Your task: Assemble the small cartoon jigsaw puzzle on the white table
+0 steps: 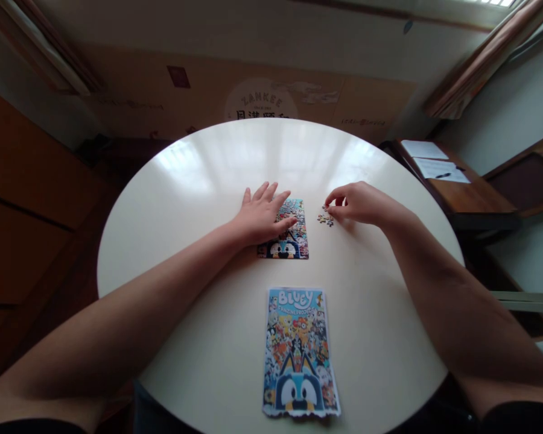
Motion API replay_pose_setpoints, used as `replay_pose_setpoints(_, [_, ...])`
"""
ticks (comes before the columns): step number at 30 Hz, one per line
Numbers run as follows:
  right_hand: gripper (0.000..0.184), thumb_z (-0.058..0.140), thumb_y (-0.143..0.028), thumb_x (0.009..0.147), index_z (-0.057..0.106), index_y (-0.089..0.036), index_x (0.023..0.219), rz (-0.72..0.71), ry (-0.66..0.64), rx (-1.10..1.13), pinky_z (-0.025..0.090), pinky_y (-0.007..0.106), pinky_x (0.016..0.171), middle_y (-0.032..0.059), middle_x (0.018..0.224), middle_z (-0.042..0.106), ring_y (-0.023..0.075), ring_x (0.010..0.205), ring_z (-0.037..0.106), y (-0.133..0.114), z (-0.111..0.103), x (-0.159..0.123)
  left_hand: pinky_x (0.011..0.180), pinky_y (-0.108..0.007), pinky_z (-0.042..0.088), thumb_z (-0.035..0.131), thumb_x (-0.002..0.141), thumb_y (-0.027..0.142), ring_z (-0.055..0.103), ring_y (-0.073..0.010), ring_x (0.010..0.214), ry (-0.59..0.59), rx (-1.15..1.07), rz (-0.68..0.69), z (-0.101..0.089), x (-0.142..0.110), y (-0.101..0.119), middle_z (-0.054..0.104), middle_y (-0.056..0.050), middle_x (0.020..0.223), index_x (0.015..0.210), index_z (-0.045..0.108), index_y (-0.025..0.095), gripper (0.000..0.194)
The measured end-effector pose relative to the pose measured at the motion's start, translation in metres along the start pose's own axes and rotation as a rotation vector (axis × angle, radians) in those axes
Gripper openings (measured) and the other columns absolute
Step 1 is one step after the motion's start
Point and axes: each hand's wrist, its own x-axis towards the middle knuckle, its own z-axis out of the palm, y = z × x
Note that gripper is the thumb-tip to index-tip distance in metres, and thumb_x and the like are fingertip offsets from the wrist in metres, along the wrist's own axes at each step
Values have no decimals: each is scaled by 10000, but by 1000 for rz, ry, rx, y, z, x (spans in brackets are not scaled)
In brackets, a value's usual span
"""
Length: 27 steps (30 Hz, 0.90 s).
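Note:
A jigsaw puzzle (301,232), mostly assembled, lies on the white round table. My left hand (262,218) rests over its upper left part with the fingers spread, hiding some of the picture. To the right of the puzzle is a small cluster of loose jigsaw pieces (326,220). My right hand (353,203) is at this cluster, thumb and index finger pinched at a small puzzle piece on its upper edge. Closer to me lies a printed reference picture (296,352), titled "Bluey Fanzine Project", with a ragged lower edge.
The glossy round table (199,199) has a curved edge all around. At the right a wooden side table (473,196) holds papers (438,169) and a pen (443,175). A large printed cardboard panel (140,90) stands behind, against the wall.

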Motion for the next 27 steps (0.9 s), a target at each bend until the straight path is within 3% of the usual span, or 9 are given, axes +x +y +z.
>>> replay_pose_setpoints(4, [149,685,-306,782,749,-215,881,47,-46,102,462,310,564,37,796,710,153,612,600,4,1,2,1205,-614,29,382,975,622,54,-324,1546,61,-47,37,0,0,-3,147,-129,1677,1562,289,251,701])
replay_pose_setpoints(9, [151,759,-277,727,679,-196,826,172,-144,428,422,268,421,40,737,683,127,509,557,19,2,4,1204,-607,110,385,1009,549,149,-318,1530,265,-143,112,0,-1,-12,267,-102,1645,1510,367,282,568])
replay_pose_setpoints(12, [182,790,-299,732,661,-194,806,104,-154,670,478,262,455,31,700,671,136,559,593,22,1,2,1195,-586,199,431,1009,483,250,-316,1496,383,-171,165,-3,-2,-16,369,-121,1591,1459,444,246,509])
replay_pose_setpoints(16, [235,819,-295,719,640,-180,819,-57,-25,909,551,262,512,88,961,729,198,786,696,7,0,-2,1137,-521,356,504,987,392,420,-296,1396,510,-210,267,-10,-5,-14,518,-140,1470,1323,581,192,399])
replay_pose_setpoints(19, [247,816,-284,726,617,-180,830,-115,35,973,506,239,436,76,903,733,189,714,699,-13,1,-4,1067,-469,447,545,963,333,547,-265,1271,547,-261,349,-14,-8,-12,623,-124,1335,1240,630,181,327])
replay_pose_setpoints(22, [217,804,-266,734,658,-171,864,-141,23,974,476,233,402,59,830,723,170,648,676,-32,5,-6,895,-371,547,547,951,282,675,-196,1001,528,-363,380,-17,-11,-10,669,-113,1226,1222,629,167,305])
replay_pose_setpoints(27, [207,746,-284,782,758,-163,950,-154,-21,914,480,237,418,47,773,715,142,625,634,-51,16,-7,675,-285,528,604,910,306,635,-109,653,502,-457,349,-23,-16,-7,723,-59,987,1008,696,163,196])
